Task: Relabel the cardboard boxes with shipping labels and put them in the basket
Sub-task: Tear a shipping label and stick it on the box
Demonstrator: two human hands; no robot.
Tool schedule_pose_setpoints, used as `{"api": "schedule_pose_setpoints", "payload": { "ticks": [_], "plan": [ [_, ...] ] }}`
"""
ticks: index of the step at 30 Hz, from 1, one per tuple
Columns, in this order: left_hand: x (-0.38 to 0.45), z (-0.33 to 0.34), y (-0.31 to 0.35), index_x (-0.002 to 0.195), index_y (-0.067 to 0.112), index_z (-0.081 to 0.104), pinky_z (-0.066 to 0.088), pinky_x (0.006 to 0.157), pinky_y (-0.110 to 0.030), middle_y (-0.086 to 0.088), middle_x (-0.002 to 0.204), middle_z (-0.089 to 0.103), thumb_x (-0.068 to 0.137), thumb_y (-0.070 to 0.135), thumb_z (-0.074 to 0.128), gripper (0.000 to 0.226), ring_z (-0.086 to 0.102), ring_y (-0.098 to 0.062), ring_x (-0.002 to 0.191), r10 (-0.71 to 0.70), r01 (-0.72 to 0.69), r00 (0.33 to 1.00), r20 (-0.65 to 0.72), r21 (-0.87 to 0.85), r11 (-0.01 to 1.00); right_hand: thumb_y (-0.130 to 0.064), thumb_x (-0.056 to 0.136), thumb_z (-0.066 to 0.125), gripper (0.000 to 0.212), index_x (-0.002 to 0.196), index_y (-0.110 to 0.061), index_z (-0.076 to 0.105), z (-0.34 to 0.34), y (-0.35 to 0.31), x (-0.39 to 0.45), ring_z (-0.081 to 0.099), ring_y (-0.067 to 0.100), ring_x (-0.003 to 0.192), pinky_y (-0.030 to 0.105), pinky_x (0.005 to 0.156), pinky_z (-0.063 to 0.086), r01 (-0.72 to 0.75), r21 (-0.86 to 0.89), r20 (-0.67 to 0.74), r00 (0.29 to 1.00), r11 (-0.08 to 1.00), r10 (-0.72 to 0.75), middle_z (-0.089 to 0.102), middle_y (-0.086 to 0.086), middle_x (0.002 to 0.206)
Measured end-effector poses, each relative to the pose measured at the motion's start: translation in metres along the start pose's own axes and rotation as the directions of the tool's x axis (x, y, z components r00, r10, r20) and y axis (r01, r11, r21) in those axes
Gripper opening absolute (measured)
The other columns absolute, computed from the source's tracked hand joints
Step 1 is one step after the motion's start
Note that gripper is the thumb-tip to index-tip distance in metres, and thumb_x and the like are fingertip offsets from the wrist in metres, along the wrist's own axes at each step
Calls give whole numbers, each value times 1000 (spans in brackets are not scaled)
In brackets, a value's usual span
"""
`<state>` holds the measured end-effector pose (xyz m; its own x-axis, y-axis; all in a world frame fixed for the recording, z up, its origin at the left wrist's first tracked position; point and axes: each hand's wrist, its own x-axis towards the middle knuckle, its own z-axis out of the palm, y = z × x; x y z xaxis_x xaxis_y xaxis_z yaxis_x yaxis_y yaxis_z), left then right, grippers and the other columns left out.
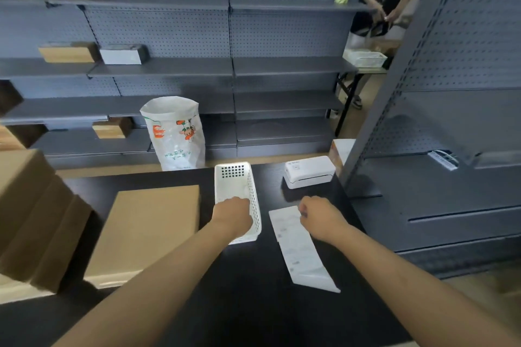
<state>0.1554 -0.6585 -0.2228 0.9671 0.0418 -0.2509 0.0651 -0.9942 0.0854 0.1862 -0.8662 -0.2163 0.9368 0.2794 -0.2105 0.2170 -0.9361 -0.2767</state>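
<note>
White plastic basket (236, 191) holds my left hand (232, 215), fingers hidden, grip unclear; my right hand (320, 218) pinches the label strip (298, 245) beside the flat cardboard box (149, 231).

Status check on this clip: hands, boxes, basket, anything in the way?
Left hand inside the basket, grip unclear. Right hand curled at the label strip top end. Flat box left of basket, unlabelled on top. Nothing blocking.
</note>
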Motion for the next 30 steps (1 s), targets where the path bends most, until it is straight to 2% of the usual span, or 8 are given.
{"api": "schedule_pose_setpoints", "payload": {
  "ticks": [6, 11, 15, 19, 23, 27, 30],
  "plan": [
    [19, 15, 37, 120, 12, 53, 45, 85, -34, -8, 119, 58, 96, 24, 42, 29, 58, -27, 106, 39, -39, 999, 27, -26, 999, -19, 92, 54, 15, 106, -18, 57, 9, 33, 17, 58, 19, 93, 30, 81, 51, -49, 30, 26, 998, 998, 49, 59, 3, 112],
    [50, 21, 65, 114, 11, 54, 46, 84, -33, -8, 114, 58, 95, 17, 45, 22, 57, -27, 103, 102, -100, 995, 25, -67, 993, -17, 92, 48, 26, 117, -15, 55, 23, 49, 33, 51, 24, 112, 35, 93, 46, -1, -42, 114, 993, 999, 5, 56, 5, 123],
    [71, 29, 84, 117, 11, 54, 47, 86, -34, -9, 115, 58, 94, 16, 48, 25, 56, -26, 105, 135, -134, 990, 29, -41, 990, -16, 92, 47, 27, 119, -14, 55, 28, 62, 43, 51, 24, 112, 35, 93, 45, -6, -52, 148, 989, 999, 14, 56, 6, 123],
    [86, 45, 96, 116, 14, 55, 46, 82, -31, -7, 112, 59, 94, 20, 50, 24, 59, -24, 100, 97, -95, 992, 83, -20, 995, -16, 93, 47, 25, 117, -14, 55, 32, 75, 59, 52, 24, 108, 35, 90, 47, 31, -37, 180, 983, 999, -24, 57, 7, 119],
    [95, 57, 105, 116, 16, 57, 49, 82, -30, -4, 109, 62, 95, 25, 51, 24, 61, -20, 93, 15, -5, 994, 105, -98, 995, -17, 93, 48, 23, 114, -13, 56, 37, 89, 77, 53, 24, 106, 34, 88, 48, 75, -10, 221, 973, 997, -71, 57, 7, 118],
    [100, 66, 110, 122, 16, 56, 50, 83, -31, -4, 116, 62, 95, 29, 49, 30, 62, -21, 98, -27, 45, 990, 136, -131, 990, -18, 93, 49, 22, 113, -14, 57, 47, 107, 89, 55, 20, 103, 36, 89, 51, 96, 54, 283, 953, 994, -108, 58, 5, 114],
    [99, 80, 118, 126, 16, 52, 47, 88, -33, -6, 124, 59, 95, 29, 49, 34, 60, -23, 106, -17, 40, 984, 176, -129, 991, -20, 93, 50, 20, 111, -15, 57, 59, 119, 93, 57, 18, 96, 34, 84, 53, 69, 97, 327, 940, 993, -97, 59, 2, 110]
  ]
}}
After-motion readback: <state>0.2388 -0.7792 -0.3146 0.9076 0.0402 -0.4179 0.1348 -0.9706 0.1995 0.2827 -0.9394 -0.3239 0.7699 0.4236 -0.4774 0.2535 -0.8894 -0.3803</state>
